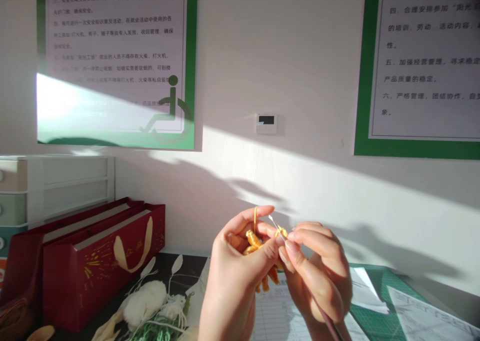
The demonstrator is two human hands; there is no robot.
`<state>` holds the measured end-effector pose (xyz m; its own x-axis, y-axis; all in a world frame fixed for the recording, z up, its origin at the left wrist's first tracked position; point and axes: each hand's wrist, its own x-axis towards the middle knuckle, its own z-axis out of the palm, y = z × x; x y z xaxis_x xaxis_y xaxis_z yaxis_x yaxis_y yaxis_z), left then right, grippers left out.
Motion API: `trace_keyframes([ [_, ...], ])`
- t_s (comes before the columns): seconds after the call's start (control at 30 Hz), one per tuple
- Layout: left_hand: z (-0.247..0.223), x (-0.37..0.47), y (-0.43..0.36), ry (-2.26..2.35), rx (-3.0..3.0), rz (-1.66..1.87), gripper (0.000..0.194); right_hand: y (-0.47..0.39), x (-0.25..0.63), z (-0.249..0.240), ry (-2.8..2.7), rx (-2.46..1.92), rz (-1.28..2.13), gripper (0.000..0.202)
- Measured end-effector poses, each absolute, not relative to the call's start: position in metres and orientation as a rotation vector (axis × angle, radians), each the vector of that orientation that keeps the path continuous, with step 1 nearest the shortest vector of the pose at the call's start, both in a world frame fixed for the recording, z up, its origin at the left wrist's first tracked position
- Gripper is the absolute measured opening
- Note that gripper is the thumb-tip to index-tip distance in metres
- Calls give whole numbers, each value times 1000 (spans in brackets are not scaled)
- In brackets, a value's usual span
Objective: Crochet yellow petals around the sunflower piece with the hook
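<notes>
In the head view my left hand (pixel 240 266) pinches an orange-yellow crochet piece (pixel 254 240) between thumb and fingers. A strand of yellow yarn (pixel 255 218) loops over its raised index finger. My right hand (pixel 318 266) is closed around a crochet hook (pixel 278 226), whose dark handle runs down past the palm. The hook's metal tip pokes up beside a small yellow loop of the piece, near the left fingertips. Both hands meet in front of the wall, and the fingers hide much of the crochet piece.
Red gift bags (pixel 101 266) stand at the left beside a white drawer unit (pixel 75 181). White pompom-like yarn (pixel 145 301) and green yarn (pixel 155 328) lie on the dark table. Papers (pixel 367 288) rest on a green cutting mat (pixel 375 321) at the right.
</notes>
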<state>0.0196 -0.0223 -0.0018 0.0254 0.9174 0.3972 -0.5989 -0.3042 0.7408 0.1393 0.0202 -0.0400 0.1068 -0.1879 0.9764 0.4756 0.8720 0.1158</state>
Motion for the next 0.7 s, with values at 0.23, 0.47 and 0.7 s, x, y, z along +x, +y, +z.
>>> trace_keyframes([
  [0.23, -5, 17, -19, 483, 1189, 1676, 47, 12, 133, -34, -1440, -274, -508, 34],
  [0.47, -3, 11, -17, 543, 1282, 1552, 45, 4, 146, -34, -1361, -269, -158, 13],
  [0.7, -3, 5, -13, 384, 1266, 1377, 37, 1, 151, -24, -1171, -392, 760, 24],
])
